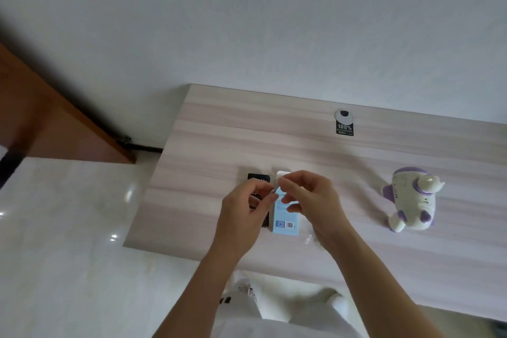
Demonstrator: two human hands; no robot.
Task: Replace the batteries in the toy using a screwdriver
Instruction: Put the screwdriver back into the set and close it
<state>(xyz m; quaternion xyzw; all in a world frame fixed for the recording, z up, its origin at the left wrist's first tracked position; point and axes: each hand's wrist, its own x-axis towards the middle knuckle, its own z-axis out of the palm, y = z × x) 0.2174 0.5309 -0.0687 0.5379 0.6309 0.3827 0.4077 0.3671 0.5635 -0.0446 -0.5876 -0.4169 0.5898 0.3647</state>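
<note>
While the left hand (244, 208) and right hand (310, 197) both pinch the slim screwdriver (275, 189) at their fingertips, probably fitting a bit, it should be pushed in straight. A bit case (259, 177) and battery pack (285, 225) lie beneath the hands. The toy (411, 200) stands well right of the right hand, untouched.

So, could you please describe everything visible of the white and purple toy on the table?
The toy is a rounded figure, seemingly smooth plastic, cream-white with purple fins, a purple ring and purple patches. It appears to lie on its side on the pale wood-grain table, at the person's right. Only the table touches it.
</note>
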